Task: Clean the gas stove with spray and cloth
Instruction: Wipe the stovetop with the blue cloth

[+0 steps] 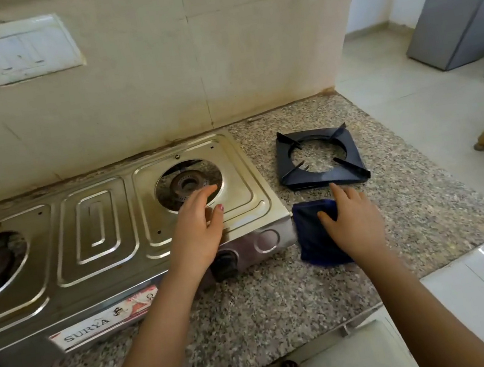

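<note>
Both flat, gripping nothing: your left hand over the stove mid-frame, its length running left-right, knob toward you; your right hand pressing the cloth just right of it.

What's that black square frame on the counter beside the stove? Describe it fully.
The pan support is a square black frame, seemingly metal, with a round opening and four inward prongs. It lies flat on the granite counter, right of the stove, off its burner. The right hand has a fingertip at its front edge.
</note>
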